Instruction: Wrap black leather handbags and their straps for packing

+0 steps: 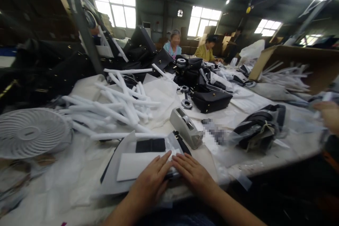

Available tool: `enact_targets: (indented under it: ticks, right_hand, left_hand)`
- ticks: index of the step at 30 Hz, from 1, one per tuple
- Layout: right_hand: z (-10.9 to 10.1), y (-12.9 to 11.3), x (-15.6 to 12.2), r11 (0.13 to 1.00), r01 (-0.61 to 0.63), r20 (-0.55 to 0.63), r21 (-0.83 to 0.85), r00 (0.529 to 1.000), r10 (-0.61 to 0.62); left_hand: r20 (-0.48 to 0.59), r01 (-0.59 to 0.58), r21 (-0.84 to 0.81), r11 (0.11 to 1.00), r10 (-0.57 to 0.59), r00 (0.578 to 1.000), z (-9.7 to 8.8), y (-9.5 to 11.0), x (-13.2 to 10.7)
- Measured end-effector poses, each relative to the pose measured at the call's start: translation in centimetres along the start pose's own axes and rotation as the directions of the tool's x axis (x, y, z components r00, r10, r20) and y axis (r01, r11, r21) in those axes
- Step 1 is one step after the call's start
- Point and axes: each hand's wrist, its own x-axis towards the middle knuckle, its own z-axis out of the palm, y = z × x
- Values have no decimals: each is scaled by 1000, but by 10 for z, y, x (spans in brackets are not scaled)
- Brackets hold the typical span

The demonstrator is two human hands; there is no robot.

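Observation:
Both of my hands lie flat, fingertips close together, on a flattened black bag (pixel 182 143) partly covered by white packing sheets. My left hand (pixel 150 174) rests at the right end of a white foam sheet (pixel 132 165), its fingers stretched out. My right hand (pixel 194 171) presses on the right part of the bag with fingers extended. Under the foam sheet spreads a larger pale sheet (pixel 111 180), and a dark rectangular panel (pixel 150 145) shows above it. A grey tape dispenser (pixel 185 129) stands just beyond my hands.
White foam tubes (pixel 119 107) are heaped at the left behind a white fan (pixel 31 132). Black bags (pixel 212 100) and tape rolls (pixel 186 104) lie further back. Bundled dark straps (pixel 256 127) sit at the right, below a cardboard box (pixel 296 67). Two people sit across the table.

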Motion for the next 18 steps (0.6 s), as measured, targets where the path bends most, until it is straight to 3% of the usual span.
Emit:
enact_targets:
  ticks: [6, 10, 12, 18]
  right_hand:
    - [-5, 11, 6, 998, 59, -40, -11, 997, -60]
    - [-8, 21, 7, 997, 74, -16, -3, 997, -74]
    - [-6, 27, 7, 997, 73, -7, 16, 997, -73]
    - [-6, 27, 4, 998, 59, -9, 33, 998, -59]
  left_hand:
    - [54, -57, 299, 953, 43, 998, -43, -43, -45]
    - [60, -56, 360, 931, 37, 998, -60, -62, -75]
    - [30, -45, 337, 940, 36, 999, -56, -61, -86]
    - [-100, 65, 351, 934, -32, 994, -19, -45, -108]
